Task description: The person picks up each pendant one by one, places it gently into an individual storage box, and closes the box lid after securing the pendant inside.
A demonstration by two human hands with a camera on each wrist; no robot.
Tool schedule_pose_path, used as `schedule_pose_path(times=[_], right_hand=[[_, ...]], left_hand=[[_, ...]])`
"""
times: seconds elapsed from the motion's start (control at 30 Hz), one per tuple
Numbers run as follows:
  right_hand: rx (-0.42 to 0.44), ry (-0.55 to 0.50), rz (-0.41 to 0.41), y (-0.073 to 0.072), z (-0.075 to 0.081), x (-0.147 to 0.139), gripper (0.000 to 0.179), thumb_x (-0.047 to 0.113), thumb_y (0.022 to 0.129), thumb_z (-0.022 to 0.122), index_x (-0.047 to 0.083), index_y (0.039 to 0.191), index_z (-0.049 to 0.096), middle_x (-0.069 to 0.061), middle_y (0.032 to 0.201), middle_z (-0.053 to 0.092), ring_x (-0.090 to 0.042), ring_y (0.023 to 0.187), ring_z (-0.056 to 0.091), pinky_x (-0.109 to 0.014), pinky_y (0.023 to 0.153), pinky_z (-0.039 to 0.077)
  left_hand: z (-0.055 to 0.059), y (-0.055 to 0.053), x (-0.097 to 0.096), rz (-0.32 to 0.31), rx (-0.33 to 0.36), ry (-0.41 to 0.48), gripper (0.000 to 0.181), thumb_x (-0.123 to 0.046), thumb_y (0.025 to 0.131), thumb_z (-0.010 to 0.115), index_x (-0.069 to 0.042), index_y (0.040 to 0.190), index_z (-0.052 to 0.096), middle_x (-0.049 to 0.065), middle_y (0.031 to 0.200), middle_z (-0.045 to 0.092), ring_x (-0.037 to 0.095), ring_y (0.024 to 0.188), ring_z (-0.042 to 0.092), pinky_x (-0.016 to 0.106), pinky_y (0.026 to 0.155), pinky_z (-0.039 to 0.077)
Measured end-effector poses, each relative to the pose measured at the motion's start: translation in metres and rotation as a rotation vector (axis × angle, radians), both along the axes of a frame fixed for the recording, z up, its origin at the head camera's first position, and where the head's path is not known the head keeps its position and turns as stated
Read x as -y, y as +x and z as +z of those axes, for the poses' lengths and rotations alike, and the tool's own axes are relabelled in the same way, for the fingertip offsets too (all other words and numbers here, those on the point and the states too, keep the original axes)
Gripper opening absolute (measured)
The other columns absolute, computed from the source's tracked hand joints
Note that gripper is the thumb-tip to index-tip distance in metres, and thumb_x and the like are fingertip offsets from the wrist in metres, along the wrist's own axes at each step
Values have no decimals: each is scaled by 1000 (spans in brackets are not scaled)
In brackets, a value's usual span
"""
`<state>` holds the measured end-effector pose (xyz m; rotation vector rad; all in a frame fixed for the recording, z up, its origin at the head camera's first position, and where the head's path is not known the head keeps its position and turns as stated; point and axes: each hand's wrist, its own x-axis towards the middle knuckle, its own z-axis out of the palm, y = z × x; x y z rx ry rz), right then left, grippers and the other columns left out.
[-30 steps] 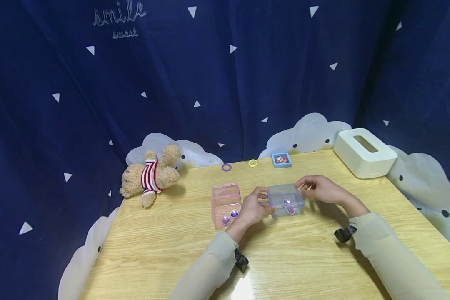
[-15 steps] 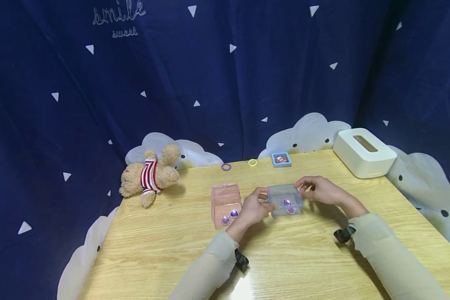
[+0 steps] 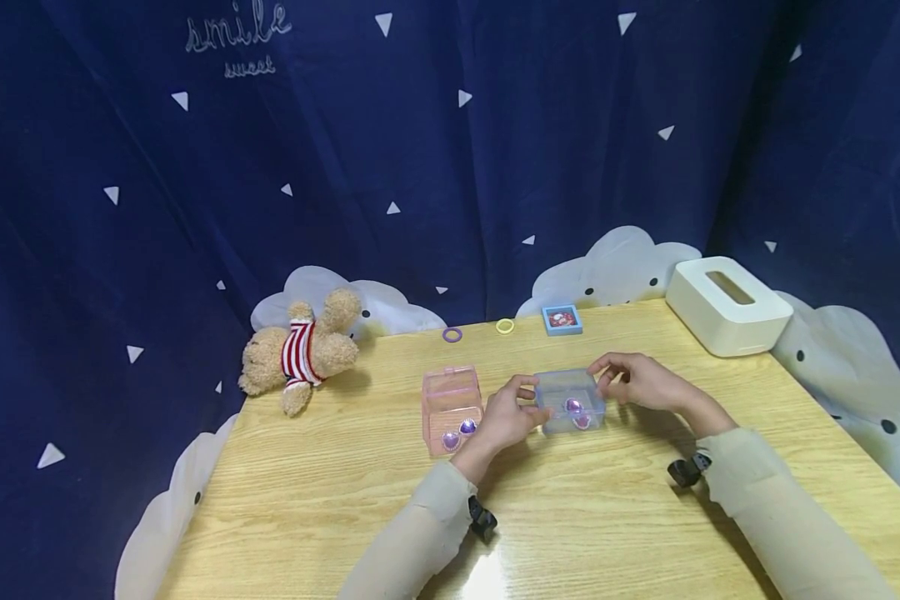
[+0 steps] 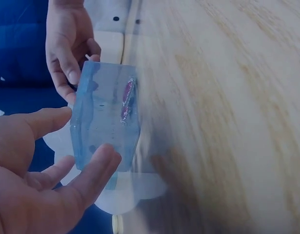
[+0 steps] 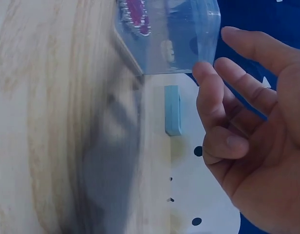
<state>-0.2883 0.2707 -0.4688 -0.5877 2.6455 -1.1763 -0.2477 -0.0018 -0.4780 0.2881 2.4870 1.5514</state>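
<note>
A clear bluish lidded box (image 3: 562,385) sits on the table with two shiny purple-pink heart-shaped pieces (image 3: 574,407) inside it. At its left end is my left hand (image 3: 508,413), thumb and fingers spread, fingertips touching the side and edge. My right hand (image 3: 645,382) is at the far right corner; in the right wrist view its index fingertip (image 5: 203,70) meets the box edge, thumb close by. The lid looks down on the box. To the left, a pink clear box (image 3: 450,379) stands with its lid up, holding two purple heart-shaped pieces (image 3: 451,439).
A purple ring (image 3: 452,335), a yellow ring (image 3: 505,327) and a small blue square frame (image 3: 562,320) lie along the table's back edge. A teddy bear (image 3: 300,350) lies at the back left. A white tissue box (image 3: 727,312) stands at the back right.
The clear box's lid looks slightly shifted compared with one second ago, its front edge now sharper. Both hands stay almost still beside the box.
</note>
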Motion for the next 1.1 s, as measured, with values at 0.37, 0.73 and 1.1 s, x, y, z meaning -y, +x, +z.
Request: schedule_pose_path(times=[0.37,0.73,1.1], right_hand=[[-108,31,-85,-3,22,11,20,22,97,65,10,112,69,-8,95,68,-17,72,59,-25,59,53],[-68,-52,-69,-11,35,42,22,22,97,65,6,111,69,-15,94,69,-23,69,62,-29,58,53],[-2,-111,-22,-13,33,83,22,24,96,65,8,112,70,-14,98,69,-30,83,66,-41,70,61]], left_hand=[[12,-1,16,-36,-54,16,44,-14,88,75,-7,130,63,16,126,66,23,102,73,24,76,59],[28,4,55,-37,-148,14,30,-14,88,75,-6,117,70,14,114,73,26,97,73,22,74,59],[30,11,101,-23,-161,34,33,-9,88,74,0,118,69,20,118,70,34,104,70,30,83,61]])
